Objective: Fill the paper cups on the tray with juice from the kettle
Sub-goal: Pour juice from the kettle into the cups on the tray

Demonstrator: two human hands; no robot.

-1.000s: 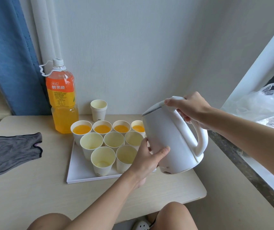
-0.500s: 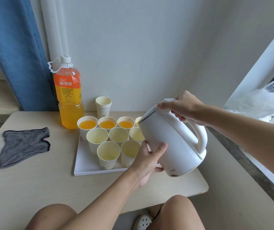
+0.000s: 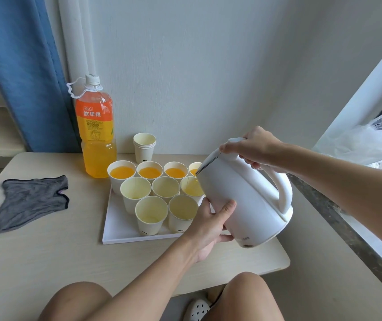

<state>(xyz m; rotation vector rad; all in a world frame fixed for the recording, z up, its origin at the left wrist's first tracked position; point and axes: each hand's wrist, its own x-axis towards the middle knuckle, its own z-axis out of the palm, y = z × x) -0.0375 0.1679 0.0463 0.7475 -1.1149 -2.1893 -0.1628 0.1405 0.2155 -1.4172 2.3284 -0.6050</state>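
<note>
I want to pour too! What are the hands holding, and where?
Both hold the white plastic kettle: the right hand grips its handle top, the left hand supports its lower side.

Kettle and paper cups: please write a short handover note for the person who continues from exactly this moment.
Right hand grips the kettle by its handle. Left hand holds the kettle's body from the side.
The kettle is tilted, with its spout over the right cup of the middle row. A thin stream seems to run into it.
Done: the four back-row cups on the tray hold orange juice.
Left: that cup, the other two middle-row cups and the two front cups look almost empty and need filling.
</note>
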